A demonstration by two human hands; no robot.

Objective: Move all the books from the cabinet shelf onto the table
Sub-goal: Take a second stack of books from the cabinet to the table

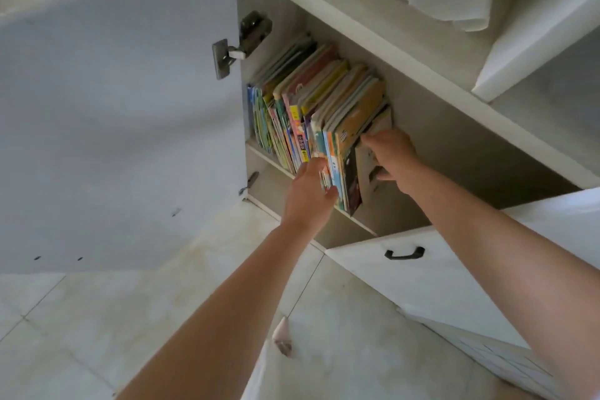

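Books (311,114) (one row), two hands gripping.

From my remote view, the row of books (311,114) fills the left part of the cabinet shelf (363,225), packed upright and leaning. To the right of the books the shelf bay is open, and my right hand (394,156) occupies the near part of that gap. Left of the books, the open cabinet door (123,114) and its hinge (242,42) stand close, narrowing access there. My left hand (308,195) crowds the books' front edge. Below and right of the books, a drawer front with a dark handle (404,253) juts forward.
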